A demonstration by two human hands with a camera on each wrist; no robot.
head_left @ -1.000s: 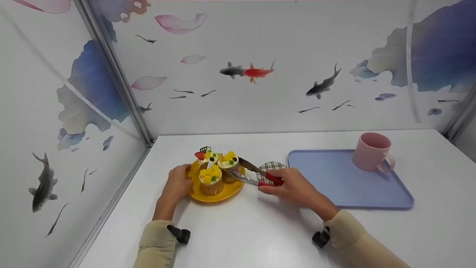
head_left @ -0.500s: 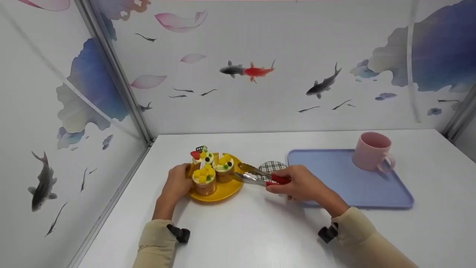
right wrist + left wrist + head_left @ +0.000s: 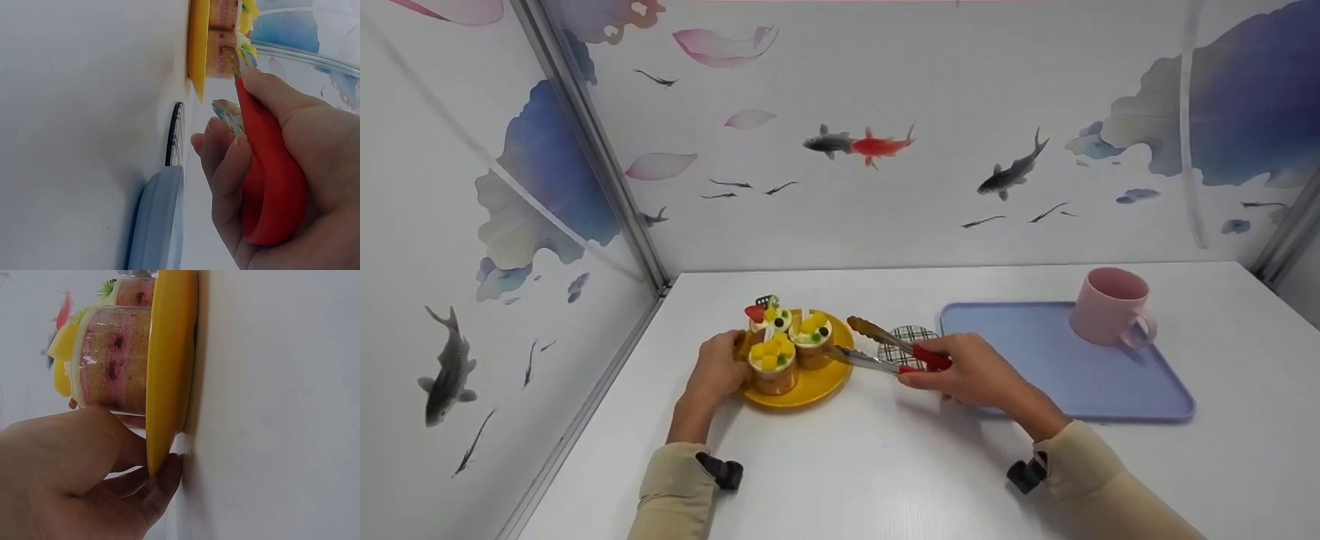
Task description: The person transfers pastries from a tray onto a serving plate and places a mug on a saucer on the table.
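A yellow plate (image 3: 829, 379) carries three dessert cups with layered cake and fruit on top. The front dessert cup (image 3: 773, 367) has mango cubes, a second dessert cup (image 3: 812, 334) stands at right, and the rear dessert cup (image 3: 763, 319) bears a strawberry piece. My left hand (image 3: 718, 366) pinches the plate's left rim, thumb above and fingers beneath, as the left wrist view shows. In my right hand (image 3: 960, 369) I grip metal tongs (image 3: 877, 362) by their red handles (image 3: 273, 180). The tongs' tips are spread apart beside the right-hand cup with nothing between them.
Behind the tongs lies a round checked coaster (image 3: 904, 341). A blue-lavender tray (image 3: 1020, 375) sits at right, with a pink mug (image 3: 1108, 307) on its back right part. White printed walls (image 3: 885, 217) border the table at the back and left.
The cups have shifted left on the plate. The tongs have come away from the right-hand cup and spread, as my right hand moved a little right. My left hand stays at the rim.
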